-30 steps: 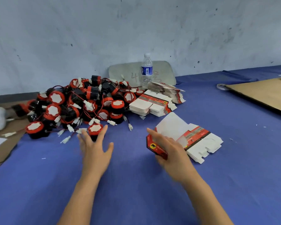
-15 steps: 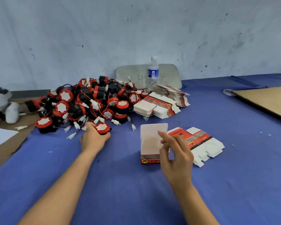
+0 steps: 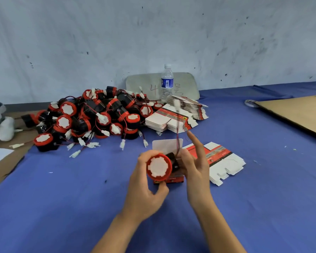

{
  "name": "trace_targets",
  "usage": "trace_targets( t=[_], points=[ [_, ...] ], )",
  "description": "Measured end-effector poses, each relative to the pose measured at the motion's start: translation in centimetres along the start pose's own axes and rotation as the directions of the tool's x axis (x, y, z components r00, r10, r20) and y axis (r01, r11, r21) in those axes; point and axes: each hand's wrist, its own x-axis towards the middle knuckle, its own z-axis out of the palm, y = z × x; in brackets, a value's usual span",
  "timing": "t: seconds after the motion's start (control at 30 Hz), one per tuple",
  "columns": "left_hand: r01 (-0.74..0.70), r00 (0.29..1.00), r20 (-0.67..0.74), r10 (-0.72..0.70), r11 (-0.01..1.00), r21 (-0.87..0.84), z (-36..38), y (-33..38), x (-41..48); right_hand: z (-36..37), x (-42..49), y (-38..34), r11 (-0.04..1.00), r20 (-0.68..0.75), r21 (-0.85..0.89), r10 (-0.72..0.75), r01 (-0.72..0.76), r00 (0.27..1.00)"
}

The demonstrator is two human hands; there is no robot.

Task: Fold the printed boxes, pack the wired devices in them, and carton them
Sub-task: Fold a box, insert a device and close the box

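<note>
Device between left fingers.

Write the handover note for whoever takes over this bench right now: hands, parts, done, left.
Left hand: grips one red-and-black round device with a white face.
Right hand: holds the same device's black back end, where its red wire rises; index finger raised.
Folded printed box stands open just behind the device. Flat printed boxes lie to its right. The device pile is further back on the left.
Done: one box folded.
Left: tuck wire, load device, close box, carton it, then pack the whole pile.
</note>
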Motion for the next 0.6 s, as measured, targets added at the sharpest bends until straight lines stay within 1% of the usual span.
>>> trace_targets(
  t=[0.13,0.2,0.27,0.33,0.43,0.47,0.53,0.6],
  points=[
    [-0.034,0.996,0.085,0.029,0.998,0.049,-0.3,-0.3,0.0,-0.5,0.4,-0.3,0.998,0.010,-0.035,-0.043,0.043,0.999],
    [-0.013,0.995,0.103,0.003,0.995,0.102,-0.2,-0.6,-0.1,-0.6,0.6,-0.1,0.993,0.006,-0.090,-0.072,0.072,0.997],
    [0.055,0.993,0.098,-0.067,0.991,0.122,0.1,-1.3,-0.3,-0.7,0.6,0.2,0.978,-0.017,-0.172,-0.123,0.119,0.992],
    [0.169,0.978,0.111,-0.177,0.983,0.076,0.3,-2.1,-0.3,-0.7,0.7,0.5,0.951,-0.062,-0.277,-0.164,0.141,0.985],
    [0.378,0.915,0.166,-0.367,0.925,-0.040,0.7,-2.8,-0.1,-0.9,0.7,1.2,0.883,-0.157,-0.446,-0.239,0.147,0.958],
    [0.424,0.893,0.188,-0.408,0.905,-0.048,0.7,-3.0,0.0,-0.9,0.7,1.3,0.857,-0.179,-0.493,-0.270,0.152,0.946],
    [0.448,0.875,0.212,-0.436,0.894,-0.008,0.8,-3.5,0.1,-0.8,0.8,1.4,0.808,-0.195,-0.562,-0.340,0.179,0.920],
    [0.444,0.872,0.214,-0.441,0.895,0.036,0.9,-3.7,0.1,-0.8,0.8,1.3,0.753,-0.200,-0.621,-0.418,0.216,0.886]
  ],
)
